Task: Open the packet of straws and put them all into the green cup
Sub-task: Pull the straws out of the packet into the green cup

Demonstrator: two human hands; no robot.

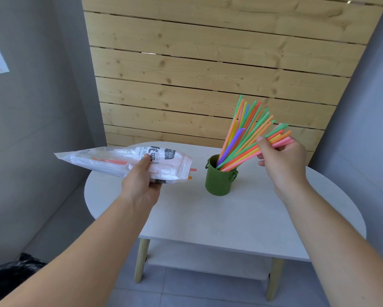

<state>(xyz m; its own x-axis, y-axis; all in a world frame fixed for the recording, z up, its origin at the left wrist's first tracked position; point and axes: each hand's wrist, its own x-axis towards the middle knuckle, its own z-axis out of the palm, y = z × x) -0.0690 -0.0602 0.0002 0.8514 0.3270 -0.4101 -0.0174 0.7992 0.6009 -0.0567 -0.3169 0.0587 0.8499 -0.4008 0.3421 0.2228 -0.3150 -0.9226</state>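
While most of the straws [243, 138] stand fanned out in the green cup [219, 180], their lower ends down inside it, a few more lie in the packet [119, 160], and two orange tips [192, 170] poke out of its open mouth towards the cup. The right hand [281, 158] has thumb and fingers curled round the upper ends of one slanting bunch. The left hand [141, 182] grips the packet from underneath, near its middle, and holds it in the air over the left side of the white table [208, 218].

The straws look light, thin and smooth, so a loose bunch would likely slip or splay. A pinch near the tips that stick out should draw the last ones free. The packet is soft, crinkly film and will sag unless held by the middle or tilted mouth down. The cup seems small and light for such long straws, and a sideways pull on the bunch might tip it.

How many straws lie in the packet is hard to tell through the cloudy film and print. The cup's inside is hidden. A plank wall [208, 63] stands behind, and a black bag [9, 273] is cut off at the lower left
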